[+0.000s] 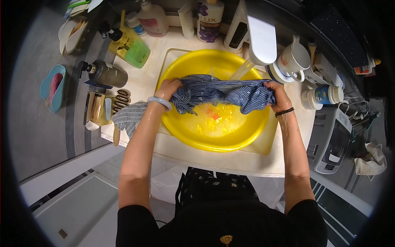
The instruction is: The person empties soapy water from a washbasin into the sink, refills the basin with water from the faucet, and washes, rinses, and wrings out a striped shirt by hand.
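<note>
A wet, blue-and-white striped garment (222, 91) is stretched between my two hands above a yellow basin (193, 144). My left hand (168, 89) grips its left end; a pale bangle circles that wrist. On the other side my right hand (279, 94) is closed on the right end, with a dark beaded bracelet below it. Water runs from the white faucet (263, 39) onto or just behind the cloth's upper edge. Shallow water with bright reflections and a small orange-red patch shows at the bottom of the basin.
Left of the basin are a green-yellow pump bottle (131, 47), a dark pump bottle (108, 74), a hairbrush (121, 101) and a grey cloth (133, 115). More bottles (210, 22) line the back. At right stand a white mug (294, 57) and white jars (323, 96).
</note>
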